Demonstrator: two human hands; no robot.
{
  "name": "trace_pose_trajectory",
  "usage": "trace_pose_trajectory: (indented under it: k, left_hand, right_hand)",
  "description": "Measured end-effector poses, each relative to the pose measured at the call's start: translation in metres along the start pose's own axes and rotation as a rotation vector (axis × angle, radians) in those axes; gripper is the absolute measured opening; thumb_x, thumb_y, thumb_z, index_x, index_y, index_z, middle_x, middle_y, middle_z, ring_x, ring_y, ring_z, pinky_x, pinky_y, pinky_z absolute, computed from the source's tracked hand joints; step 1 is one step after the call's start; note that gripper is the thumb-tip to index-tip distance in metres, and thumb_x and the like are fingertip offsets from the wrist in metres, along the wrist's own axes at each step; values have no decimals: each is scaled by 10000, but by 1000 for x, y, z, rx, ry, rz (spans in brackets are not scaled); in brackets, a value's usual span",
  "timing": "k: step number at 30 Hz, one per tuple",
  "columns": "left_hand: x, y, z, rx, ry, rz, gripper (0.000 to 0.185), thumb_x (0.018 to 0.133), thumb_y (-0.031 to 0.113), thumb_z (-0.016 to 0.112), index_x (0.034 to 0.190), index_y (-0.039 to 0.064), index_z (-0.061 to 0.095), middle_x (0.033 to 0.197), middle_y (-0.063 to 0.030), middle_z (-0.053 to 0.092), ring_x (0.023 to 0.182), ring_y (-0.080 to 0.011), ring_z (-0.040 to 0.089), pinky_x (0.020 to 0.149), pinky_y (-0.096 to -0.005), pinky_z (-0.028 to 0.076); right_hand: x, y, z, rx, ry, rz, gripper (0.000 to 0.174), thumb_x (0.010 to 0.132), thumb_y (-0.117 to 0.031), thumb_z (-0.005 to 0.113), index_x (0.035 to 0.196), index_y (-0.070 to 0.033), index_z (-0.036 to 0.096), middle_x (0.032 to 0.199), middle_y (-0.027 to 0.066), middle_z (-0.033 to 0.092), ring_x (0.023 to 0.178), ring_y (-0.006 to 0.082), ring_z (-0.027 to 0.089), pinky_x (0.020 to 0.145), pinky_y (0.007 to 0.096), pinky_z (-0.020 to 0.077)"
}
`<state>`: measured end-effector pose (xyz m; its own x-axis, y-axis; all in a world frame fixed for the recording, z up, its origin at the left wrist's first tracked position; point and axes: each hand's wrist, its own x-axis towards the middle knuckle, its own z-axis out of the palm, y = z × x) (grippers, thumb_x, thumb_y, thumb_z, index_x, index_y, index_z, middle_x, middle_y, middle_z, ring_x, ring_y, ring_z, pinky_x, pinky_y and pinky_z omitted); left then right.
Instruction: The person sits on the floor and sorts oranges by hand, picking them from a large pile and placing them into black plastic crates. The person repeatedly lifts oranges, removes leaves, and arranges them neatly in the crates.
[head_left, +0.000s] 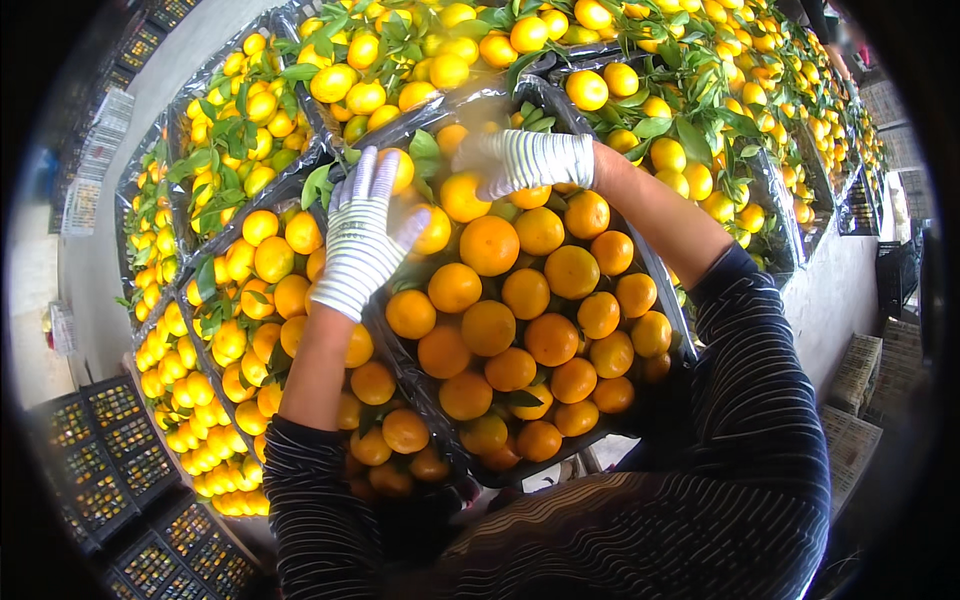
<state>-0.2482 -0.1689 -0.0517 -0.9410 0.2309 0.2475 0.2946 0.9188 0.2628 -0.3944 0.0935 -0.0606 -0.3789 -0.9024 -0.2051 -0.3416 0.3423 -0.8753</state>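
Before me stands a plastic-lined crate filled with orange citrus fruit, a few green leaves among them. My left hand, in a white striped knit glove with lilac fingertips, lies at the crate's upper left edge. Its fingers point away from me and touch an orange fruit; whether they grip it I cannot tell. My right hand, in a matching glove, reaches over the crate's far end, above the fruit. Its fingertips are blurred, so whether it holds a fruit is not visible.
More lined crates of fruit adjoin on the left, beyond with leafy fruit, and on the right. Black crates stand at lower left, pale crates at right. Part of another person shows at the upper right.
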Motion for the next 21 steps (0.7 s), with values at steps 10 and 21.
trace_pose_trajectory:
  k: [10,21]
  left_hand:
    - [12,28,19,165,-218,159,800,928,520,665,1531,34,469,1520,-188,524,1491,-436,370,1272,-613,175]
    - [50,63,9,-165,-372,-85,602,926,289,751,1439,39,558,1341,-260,648,1202,-460,628,1048,-510,506]
  right_hand:
    - [4,16,13,24,23,-136,581,865,-215,760,1373,23,606,1311,194,677,1248,272,608,1090,382,467]
    - [-61,-22,-17,-152,761,-360,371,899,-98,690,1262,-22,675,1120,186,739,1087,335,713,973,418,562]
